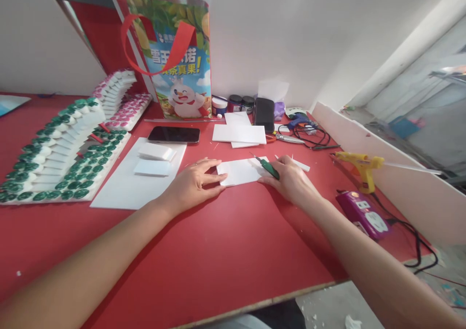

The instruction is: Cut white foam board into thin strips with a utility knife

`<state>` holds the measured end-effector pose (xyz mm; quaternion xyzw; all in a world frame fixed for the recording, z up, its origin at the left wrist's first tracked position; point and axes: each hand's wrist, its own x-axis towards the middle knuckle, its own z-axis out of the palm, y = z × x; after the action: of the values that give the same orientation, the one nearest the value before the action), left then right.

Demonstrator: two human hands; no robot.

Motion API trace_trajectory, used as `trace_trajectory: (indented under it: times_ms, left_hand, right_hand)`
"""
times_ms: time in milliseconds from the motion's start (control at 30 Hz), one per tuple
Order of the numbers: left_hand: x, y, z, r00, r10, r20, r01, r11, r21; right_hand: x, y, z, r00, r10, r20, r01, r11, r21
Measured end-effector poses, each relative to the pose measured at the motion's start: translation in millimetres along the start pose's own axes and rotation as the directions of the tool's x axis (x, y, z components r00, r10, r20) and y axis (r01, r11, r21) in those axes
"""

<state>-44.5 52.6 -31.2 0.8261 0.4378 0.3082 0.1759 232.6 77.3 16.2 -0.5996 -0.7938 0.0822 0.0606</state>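
Observation:
A small white foam board rectangle [238, 172] lies flat on the red table. My left hand [194, 183] grips its left end, fingertips on the far corner and thumb at the near one. My right hand [289, 178] is closed around a green-handled craft knife [268, 167]. The knife's thin blade points away and to the left, over the board's right part. Some fingers of the right hand touch the board's near right corner. Narrow white strips [300, 164] lie just beyond that hand. Two crossed white foam board pieces [238, 133] rest farther back.
On the left stand green-and-white decorated pieces [65, 154], a white sheet [124, 188] with small blocks, and a phone [174, 134]. A patterned bag [178, 62] stands behind. Scissors [289, 138], a yellow glue gun [362, 166], and a purple power strip [364, 215] with cables are right.

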Motion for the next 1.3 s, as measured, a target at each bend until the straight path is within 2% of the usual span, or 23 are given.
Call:
trace_trajectory:
  times_ms: [167, 267, 300, 367, 433, 533, 767, 1300]
  left_hand:
    - [1.3, -0.6, 0.5, 0.999, -0.054, -0.005, 0.054, 0.998, 0.039]
    - [1.9, 0.5, 0.1, 0.999, -0.049, 0.006, 0.049, 0.998, 0.041]
    - [2.1, 0.6, -0.2, 0.999, -0.044, 0.007, 0.043, 0.998, 0.039]
    - [2.4, 0.5, -0.6, 0.999, -0.035, 0.005, 0.034, 0.999, 0.035]
    - [2.5, 0.0, -0.6, 1.000, -0.026, 0.004, 0.026, 0.999, 0.037]
    - [2.7, -1.1, 0.5, 1.000, 0.004, -0.003, -0.004, 0.999, 0.051]
    - [4.5, -3.1, 1.6, 0.997, 0.063, -0.036, -0.061, 0.997, 0.054]
    - [5.5, -1.3, 1.6, 0.993, 0.096, -0.063, -0.092, 0.994, 0.058]
  right_hand:
    - [7.3, -5.0, -10.8, 0.999, -0.001, 0.043, -0.001, 1.000, 0.026]
    - [1.5, -17.4, -22.4, 1.000, -0.008, 0.026, 0.006, 0.998, 0.070]
    - [-0.5, -24.0, -26.7, 0.999, -0.008, 0.053, 0.002, 0.994, 0.112]
    - [-2.8, -39.3, -34.7, 0.977, 0.014, 0.213, -0.064, 0.972, 0.226]
    - [-1.9, -54.9, -40.6, 0.932, -0.013, 0.362, -0.109, 0.943, 0.316]
    - [4.3, -72.9, -44.8, 0.879, -0.027, 0.476, -0.148, 0.934, 0.326]
    - [17.8, -88.7, -46.2, 0.863, 0.010, 0.505, -0.126, 0.972, 0.197]
    - [23.0, -101.2, -48.0, 0.839, 0.002, 0.544, -0.085, 0.988, 0.128]
